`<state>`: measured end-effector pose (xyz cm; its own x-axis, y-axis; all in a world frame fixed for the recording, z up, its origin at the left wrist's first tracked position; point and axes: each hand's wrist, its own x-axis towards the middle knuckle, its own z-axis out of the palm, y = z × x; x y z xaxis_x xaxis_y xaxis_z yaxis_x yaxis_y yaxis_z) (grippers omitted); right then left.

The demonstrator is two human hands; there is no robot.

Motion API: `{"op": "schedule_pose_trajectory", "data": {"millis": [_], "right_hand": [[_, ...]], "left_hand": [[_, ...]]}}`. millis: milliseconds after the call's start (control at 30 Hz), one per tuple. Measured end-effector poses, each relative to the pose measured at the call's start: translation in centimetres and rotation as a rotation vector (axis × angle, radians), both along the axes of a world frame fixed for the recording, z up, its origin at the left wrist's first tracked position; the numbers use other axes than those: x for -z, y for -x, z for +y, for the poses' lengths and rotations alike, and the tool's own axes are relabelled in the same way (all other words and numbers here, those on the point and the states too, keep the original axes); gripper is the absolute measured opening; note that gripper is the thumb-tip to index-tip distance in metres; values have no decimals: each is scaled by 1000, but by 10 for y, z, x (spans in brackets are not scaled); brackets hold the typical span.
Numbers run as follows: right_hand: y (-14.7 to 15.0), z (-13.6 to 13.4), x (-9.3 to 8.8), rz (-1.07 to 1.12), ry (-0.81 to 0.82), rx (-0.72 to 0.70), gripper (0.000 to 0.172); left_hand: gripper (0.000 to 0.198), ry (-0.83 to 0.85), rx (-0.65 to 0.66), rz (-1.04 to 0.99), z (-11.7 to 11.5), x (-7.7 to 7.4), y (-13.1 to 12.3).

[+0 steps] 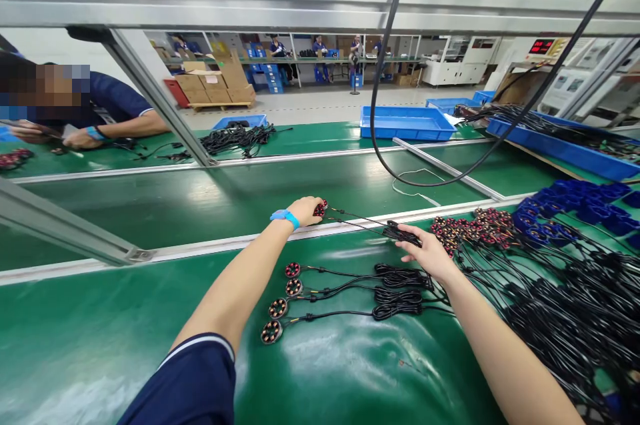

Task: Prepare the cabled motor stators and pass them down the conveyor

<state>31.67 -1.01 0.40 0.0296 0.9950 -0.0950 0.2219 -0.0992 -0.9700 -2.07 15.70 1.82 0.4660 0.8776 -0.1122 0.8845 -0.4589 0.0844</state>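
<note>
My left hand (306,210), with a blue wristband, has its fingers closed around a motor stator (321,209) with copper-and-red windings. Thin black leads run right from it to a coiled black cable (395,230), which my right hand (423,251) grips with its fingers over the coil. Nearer to me on the green mat, several stators (278,308) lie in a column, their leads stretching right to black cable coils (397,303). My fingers partly hide the held stator and the held coil.
To the right lie a heap of stators (473,228), blue plastic parts (545,215) and tangled black cables (565,305). An aluminium rail (345,228) crosses the bench; a black cable loop (380,138) hangs above. Blue trays (407,125) stand behind. A co-worker (107,108) works at far left.
</note>
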Motion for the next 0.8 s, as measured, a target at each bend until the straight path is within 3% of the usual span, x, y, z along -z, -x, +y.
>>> {"op": "schedule_pose_trajectory", "data": {"millis": [100,267,367,433,533,633,733,800], "right_hand": [[-14,-13,-1,-313,-12,-56,45],[-29,-26,6,-861,-229,-127,20],[-35,-30,7,-999,-251,-186,17],[-35,-34,-4,-1052,-297,-209,16],[-25,-35,-47,-1018,-480,-194,19],[-2,-19,-114,-853,-690,-68,26],[30,22,-183,-608,-841,87,39],[53,59,-224,-393,-879,97,45]], "left_hand": [[49,-15,25,-21,-37,-3,12],[46,47,9,-31,-108,2,34],[45,90,-31,-40,-137,5,40],[46,118,-56,-43,-149,5,43],[51,152,-77,-51,-159,1,51],[64,154,-88,-70,-168,-16,57],[64,20,-86,-98,-197,-36,50],[53,-96,35,-173,-230,-34,32]]}}
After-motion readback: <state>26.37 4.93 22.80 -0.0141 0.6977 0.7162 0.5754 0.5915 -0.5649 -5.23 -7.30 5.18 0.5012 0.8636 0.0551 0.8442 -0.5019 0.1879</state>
